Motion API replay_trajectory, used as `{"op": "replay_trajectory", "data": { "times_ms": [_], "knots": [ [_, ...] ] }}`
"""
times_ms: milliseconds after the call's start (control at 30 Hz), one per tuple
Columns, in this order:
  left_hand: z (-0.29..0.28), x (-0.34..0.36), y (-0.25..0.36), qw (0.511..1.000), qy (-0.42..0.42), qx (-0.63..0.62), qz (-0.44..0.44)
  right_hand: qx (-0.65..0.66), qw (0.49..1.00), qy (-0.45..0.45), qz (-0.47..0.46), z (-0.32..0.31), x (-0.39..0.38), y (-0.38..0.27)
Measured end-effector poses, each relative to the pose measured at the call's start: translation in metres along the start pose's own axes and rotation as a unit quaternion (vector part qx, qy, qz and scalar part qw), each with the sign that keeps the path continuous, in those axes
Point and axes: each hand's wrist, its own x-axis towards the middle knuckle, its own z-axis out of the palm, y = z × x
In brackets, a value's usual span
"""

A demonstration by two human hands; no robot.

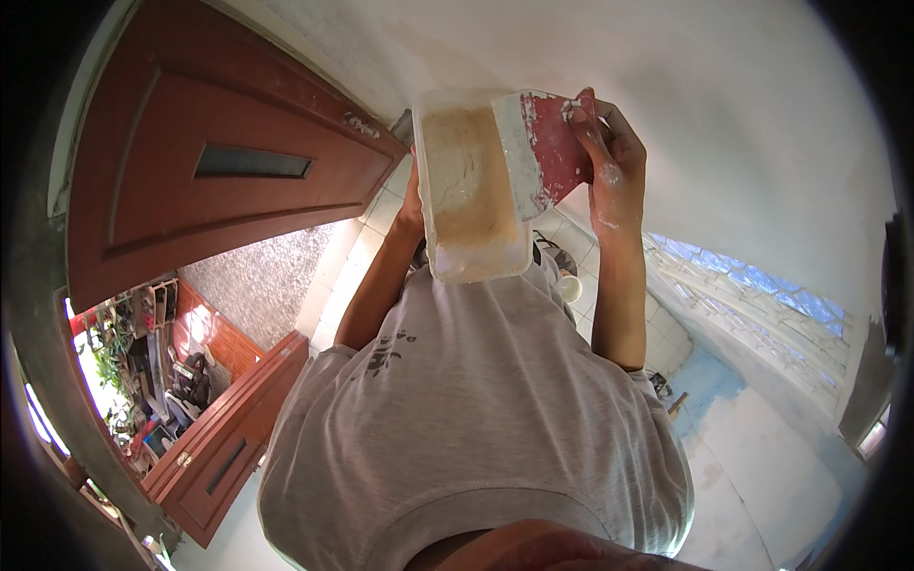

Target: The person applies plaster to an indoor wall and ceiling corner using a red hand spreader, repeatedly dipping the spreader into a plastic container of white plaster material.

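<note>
My right hand pinches a red putty scraper between thumb and fingers. White putty coats the scraper's left part, which lies over the right side of a rectangular translucent plastic tub. Whitish smears mark that hand's thumb and wrist. Beige and white putty residue shows inside the tub. From the left side, my left hand grips the tub; most of its fingers are hidden behind it. Both things are held up in front of my chest, close to the pale wall.
A brown wooden door stands on the left, beside a doorway with plants and clutter beyond. A white cup is low down near my body, over the tiled floor. On the right is a grille window.
</note>
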Motion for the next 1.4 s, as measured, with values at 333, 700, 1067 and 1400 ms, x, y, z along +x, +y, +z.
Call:
{"op": "replay_trajectory", "data": {
  "times_ms": [333,700,1067,1400],
  "knots": [
    [-0.014,-0.006,-0.005,0.992,0.081,0.036,-0.089,-0.14,0.989,-0.04,-0.028,-0.002,0.013,0.005],
    [0.011,-0.011,0.006,0.994,0.05,0.091,-0.042,-0.119,0.989,0.034,-0.084,0.013,0.005,0.018],
    [0.005,-0.014,0.01,0.986,0.079,0.136,-0.059,-0.087,0.983,0.085,-0.139,0.018,0.005,0.03],
    [-0.006,-0.02,-0.001,0.975,0.054,0.202,-0.072,-0.052,0.967,0.159,-0.189,0.017,0.035,0.028]
  ]
}}
